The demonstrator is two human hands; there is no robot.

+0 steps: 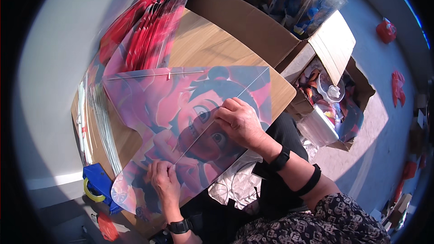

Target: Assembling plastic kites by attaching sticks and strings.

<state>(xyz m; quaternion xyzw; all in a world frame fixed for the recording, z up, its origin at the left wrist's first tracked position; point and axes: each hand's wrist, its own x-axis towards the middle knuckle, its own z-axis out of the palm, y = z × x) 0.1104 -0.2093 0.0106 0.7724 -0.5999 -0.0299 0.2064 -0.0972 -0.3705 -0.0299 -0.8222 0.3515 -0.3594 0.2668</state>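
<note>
A printed kite [149,104] with a large cartoon face lies over the wooden table and reaches toward my lap. One thin rod [194,143] runs slantwise across it, from the upper right corner down to the lower left. My right hand [242,122] pinches this rod around its upper middle, fingers closed. Near the rod's lower end, my left hand [164,183] has its fingers curled together on it and the kite sheet; the fingertips are partly hidden. A second rod [149,75] lies along the kite's top edge, with a small white piece near its middle.
Red folded kites [149,40] are stacked at the far left of the table [212,36]. Bundled white rods [105,122] lie along the left side, above a blue tool with a yellow handle [95,185]. Cardboard boxes [239,16] holding plastic-wrapped goods stand at the right.
</note>
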